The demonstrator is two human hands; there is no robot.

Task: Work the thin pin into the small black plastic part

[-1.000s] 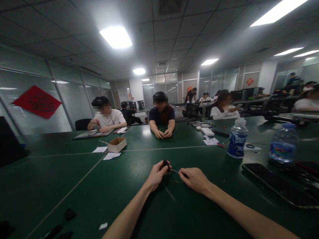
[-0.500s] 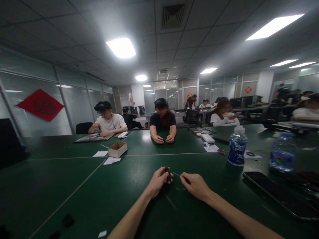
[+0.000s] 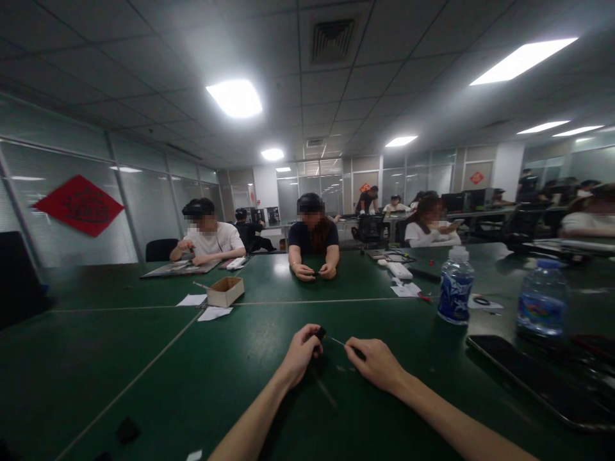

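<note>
My left hand (image 3: 298,355) is closed round a small black piece (image 3: 320,333), whose upper end pokes out past the thumb and fingers. Most of that piece is hidden, and its kind is too small to tell. To its right, my right hand (image 3: 377,363) pinches a slim screwdriver-like tool (image 3: 335,340) with a thin pale shaft. The shaft points left, its tip close to the black piece; whether they touch I cannot tell. Both hands are held just above the green table (image 3: 259,371).
A phone (image 3: 523,374) lies at the right, with a blue-labelled bottle (image 3: 455,288) and a water bottle (image 3: 542,301) behind it. An open small box (image 3: 225,293) stands left, papers beside it. Dark bits (image 3: 127,430) lie front left. Across the table sits a person (image 3: 313,237).
My left hand has turned, so less of the black piece shows between its fingers. The tool in my right hand has shifted slightly left and down.
</note>
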